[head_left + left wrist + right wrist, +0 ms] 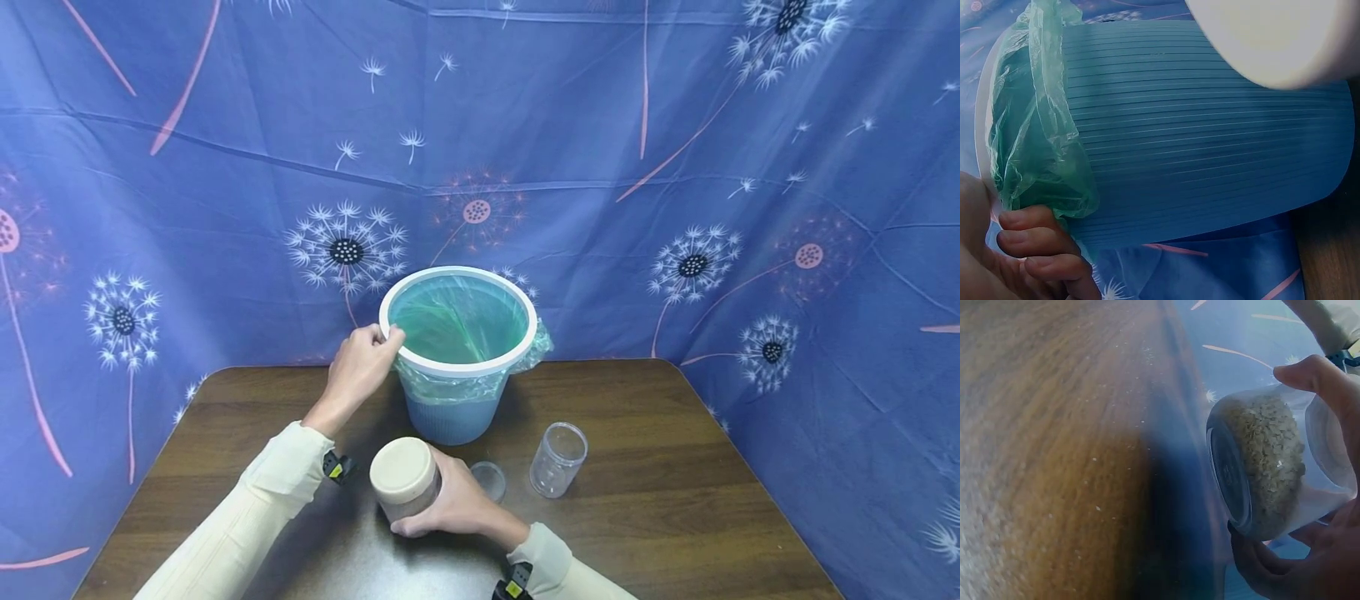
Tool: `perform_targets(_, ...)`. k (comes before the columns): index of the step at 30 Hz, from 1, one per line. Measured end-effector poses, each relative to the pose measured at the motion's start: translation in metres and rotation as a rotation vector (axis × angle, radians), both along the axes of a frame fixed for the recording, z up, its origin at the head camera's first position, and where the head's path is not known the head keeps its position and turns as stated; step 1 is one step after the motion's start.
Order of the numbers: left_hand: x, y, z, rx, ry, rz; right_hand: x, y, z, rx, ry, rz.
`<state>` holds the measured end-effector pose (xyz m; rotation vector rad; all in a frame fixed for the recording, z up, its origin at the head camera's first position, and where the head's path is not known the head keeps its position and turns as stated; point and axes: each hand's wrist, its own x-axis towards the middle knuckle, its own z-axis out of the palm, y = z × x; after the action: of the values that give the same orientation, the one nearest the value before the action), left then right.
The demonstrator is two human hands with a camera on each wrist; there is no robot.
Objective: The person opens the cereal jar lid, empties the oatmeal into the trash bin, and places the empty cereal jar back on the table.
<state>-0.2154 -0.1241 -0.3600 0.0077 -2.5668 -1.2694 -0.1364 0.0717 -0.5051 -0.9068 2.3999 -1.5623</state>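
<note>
A blue patterned cloth hangs beyond the left hand and the right hand. The brown table lies beneath both. The ribbed bin stands upright on the table, right of the left hand and beyond the right hand. A thin green liner lines the bin, its edge folded outward below the white rim. The left hand pinches the rim at its near left side: thumb on top, fingers curled below against the liner. The right hand is wrapped around the jar, which is raised off the table, left of that hand. Pale flakes partly fill the jar. The clear cup stands to the right of the right hand, apart from it. The cream lid is seated on the jar. A clear disc lies flat just beyond the right hand, between it and the cup. Small pale specks are scattered on the table near the right hand.
</note>
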Motion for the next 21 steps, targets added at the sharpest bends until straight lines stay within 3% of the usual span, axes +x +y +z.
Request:
perform_targets(14,-0.001,0.001,-0.002,0.008,0.002,0.006,0.005,0.013,0.013,0.021,0.071,-0.024)
perform_targets(21,-0.001,-0.001,-0.004,0.028,0.012,-0.02,0.009,0.021,0.02,0.037,0.106,-0.067)
